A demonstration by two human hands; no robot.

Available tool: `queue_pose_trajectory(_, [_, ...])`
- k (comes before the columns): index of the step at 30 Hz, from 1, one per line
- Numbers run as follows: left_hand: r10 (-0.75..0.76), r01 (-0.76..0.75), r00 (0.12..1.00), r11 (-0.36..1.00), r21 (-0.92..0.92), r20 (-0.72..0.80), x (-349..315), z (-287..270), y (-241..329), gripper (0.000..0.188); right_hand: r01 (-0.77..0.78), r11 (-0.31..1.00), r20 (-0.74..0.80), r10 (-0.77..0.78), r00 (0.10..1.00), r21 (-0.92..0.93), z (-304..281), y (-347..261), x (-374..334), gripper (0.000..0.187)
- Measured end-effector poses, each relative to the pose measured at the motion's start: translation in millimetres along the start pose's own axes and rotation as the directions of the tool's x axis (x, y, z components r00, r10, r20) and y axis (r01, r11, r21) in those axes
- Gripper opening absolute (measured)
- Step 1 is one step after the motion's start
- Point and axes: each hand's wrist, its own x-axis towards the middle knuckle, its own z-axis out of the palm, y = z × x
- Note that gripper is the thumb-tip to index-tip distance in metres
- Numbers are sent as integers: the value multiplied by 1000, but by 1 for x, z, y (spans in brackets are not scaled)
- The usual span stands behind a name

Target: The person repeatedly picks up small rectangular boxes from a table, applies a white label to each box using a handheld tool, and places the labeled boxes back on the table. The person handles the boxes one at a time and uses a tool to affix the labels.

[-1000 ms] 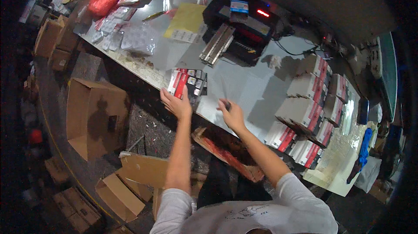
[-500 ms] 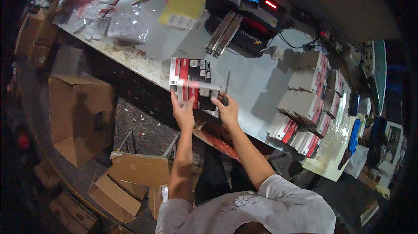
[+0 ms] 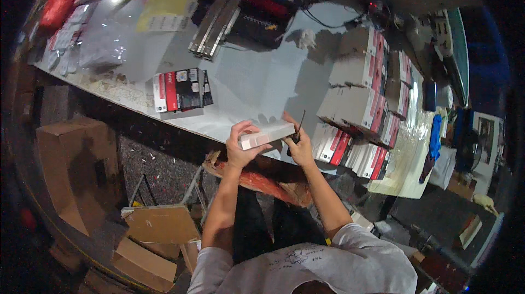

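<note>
Over the table's front edge, my left hand (image 3: 244, 148) is closed round one end of a pale, narrow box (image 3: 266, 135). My right hand (image 3: 300, 150) steadies the box's other end and also grips a tool with a dark handle and a thin metal shaft (image 3: 302, 120), which points up and away. It looks like a screwdriver. To the left of the hands, several red, white and black printed cartons (image 3: 183, 90) lie overlapping near the table edge, apart from both hands.
Stacks of white, red and black boxes (image 3: 353, 109) stand on the table's right side. A black machine (image 3: 257, 15) with a red display sits at the back, metal bars (image 3: 215, 25) before it. Clear plastic bags (image 3: 104, 42) lie left. Brown cardboard boxes (image 3: 79, 168) are on the floor.
Both hands have moved right, away from the printed cartons, which stay by the table edge. The box between my hands now shows a pale narrow side. The tool stays in my right hand.
</note>
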Motion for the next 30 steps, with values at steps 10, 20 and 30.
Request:
queue_pose_trajectory(10, [381,-381,919,925,18,-100,12,22,-18,43,89,996,-88,-88,992,3,6,2,-18,55])
queue_pose_trajectory(20, [-388,374,880,922,-103,-274,-33,41,1,29,-181,910,-113,150,982,-372,-20,-32,-40,45])
queue_pose_trajectory(30, [-778,778,450,582,-235,-438,-95,102,5,50,-87,669,36,169,985,-738,-54,-66,-150,35])
